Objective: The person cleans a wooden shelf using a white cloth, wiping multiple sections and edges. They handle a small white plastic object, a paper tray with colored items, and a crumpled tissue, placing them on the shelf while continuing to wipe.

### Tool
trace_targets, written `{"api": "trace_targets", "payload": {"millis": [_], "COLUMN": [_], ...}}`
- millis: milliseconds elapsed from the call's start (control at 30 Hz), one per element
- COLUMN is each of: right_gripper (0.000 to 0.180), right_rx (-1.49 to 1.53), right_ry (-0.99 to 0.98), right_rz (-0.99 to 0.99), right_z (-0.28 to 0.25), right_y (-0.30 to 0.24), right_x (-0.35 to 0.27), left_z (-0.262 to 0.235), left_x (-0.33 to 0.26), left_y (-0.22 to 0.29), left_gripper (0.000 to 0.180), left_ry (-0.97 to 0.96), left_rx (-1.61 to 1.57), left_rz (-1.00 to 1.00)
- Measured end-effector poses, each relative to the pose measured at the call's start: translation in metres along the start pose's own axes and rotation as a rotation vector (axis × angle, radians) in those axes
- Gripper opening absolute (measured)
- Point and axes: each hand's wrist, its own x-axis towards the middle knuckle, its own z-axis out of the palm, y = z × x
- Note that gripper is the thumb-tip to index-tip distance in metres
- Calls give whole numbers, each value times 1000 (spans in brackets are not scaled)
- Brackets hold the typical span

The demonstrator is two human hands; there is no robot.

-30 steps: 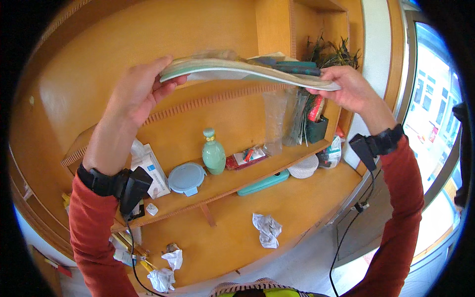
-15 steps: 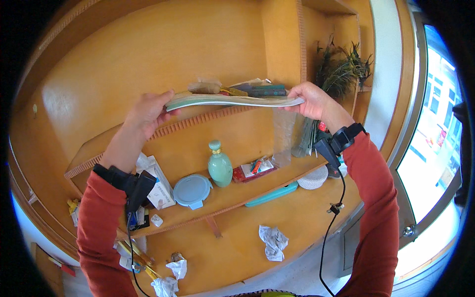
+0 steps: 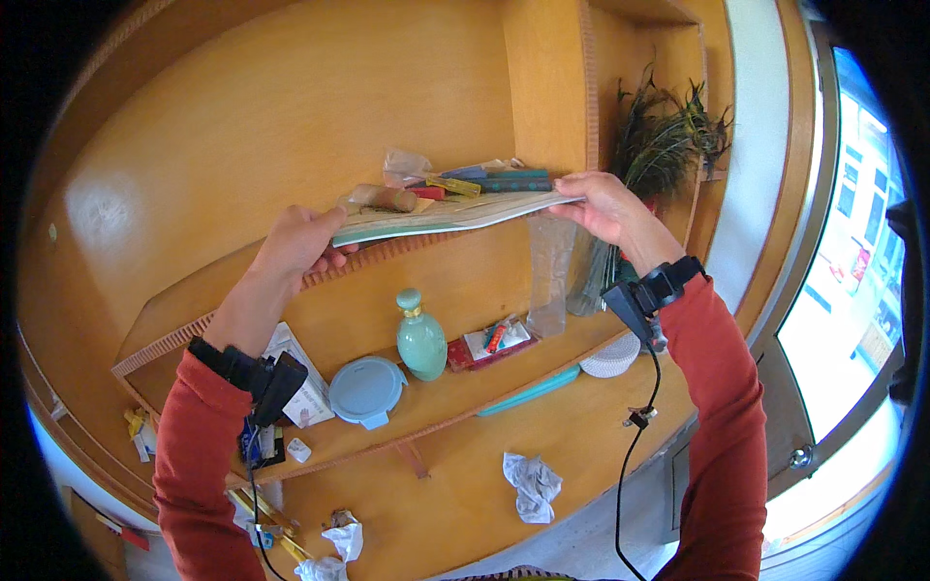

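My left hand (image 3: 302, 242) pinches the left end of a thin, floppy booklet (image 3: 455, 222) with a pale page edge and some green. My right hand (image 3: 599, 204) grips its right end, thumb on top. The booklet is held nearly level at upper-shelf height, its left end lower and its middle sagging. Just above its far edge show a brown cylinder (image 3: 386, 198), a yellow strip (image 3: 453, 186), dark green book-like items (image 3: 511, 182) and a crumpled clear plastic bag (image 3: 405, 167). Whether these rest on the booklet or on the shelf behind, I cannot tell.
A green bottle (image 3: 421, 339), a round blue-lidded container (image 3: 368, 387), a white box (image 3: 299, 376) and a red tray (image 3: 471, 351) stand on the shelf below. Crumpled paper (image 3: 532, 486) lies on the lowest surface. Dried plumes (image 3: 668, 136) rise at the right, beside a glass door (image 3: 838, 261).
The booklet's left end has come down with my left hand, so it tilts more. The brown cylinder appears lower and further left, and more of the items behind the booklet show.
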Motion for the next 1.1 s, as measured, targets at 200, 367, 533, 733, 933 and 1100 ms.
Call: {"api": "trace_targets", "payload": {"millis": [200,367,533,733,933,1100], "right_gripper": [25,36,33,29,33,42], "right_rx": [-42,-313,-567,-619,-638,-679], "right_ry": [-42,-13,-9,85,25,-4], "right_rz": [-79,-169,-424,-379,-414,-403], "right_z": [-5,-5,-3,-4,-7,-10], "right_y": [10,13,22,20,22,26], "right_x": [-12,-34,-34,-25,-23,-24], "left_z": [-4,-3,7,8,10,1], "left_x": [1,-1,-18,-32,-24,-14], "left_y": [-2,-1,2,7,-3,-6], "left_gripper": [39,39,47,52,57,51], "left_ry": [46,198,288,187,171,47], "left_rx": [328,754,769,979,926,704], "left_rz": [-6,228,300,397,449,266]}}
